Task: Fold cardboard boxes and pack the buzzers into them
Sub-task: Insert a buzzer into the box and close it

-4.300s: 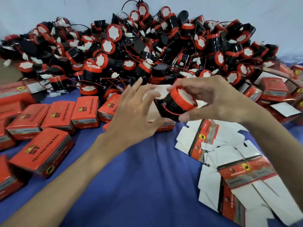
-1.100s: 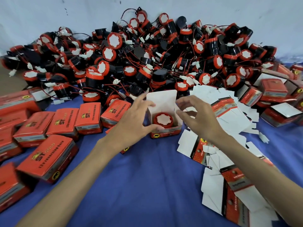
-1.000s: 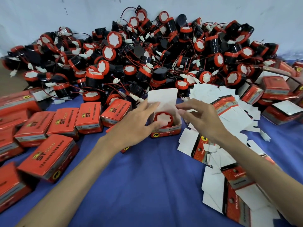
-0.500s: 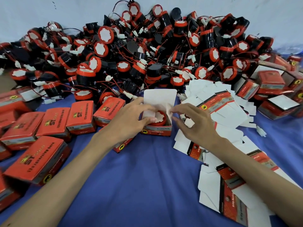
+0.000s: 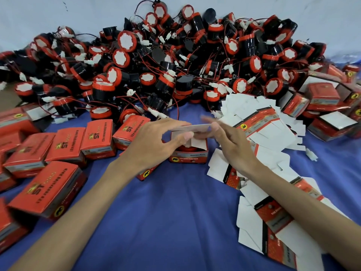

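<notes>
One open box stands on the blue cloth with one buzzer inside (only a sliver of its red rim shows). The left hand pinches the lid flap between thumb and forefinger. The right hand, its fingers nearly straight and blurred, touches the flap's right end. Together the two hands hide most of the box's opening. Four closed boxes lie in a row to its left, a fifth lies nearer, and more are cut off by the edge. Behind is a heap of buzzers with tangled wires, too many to count. On the right, flat cartons overlap too much to count, some of them under the right forearm
</notes>
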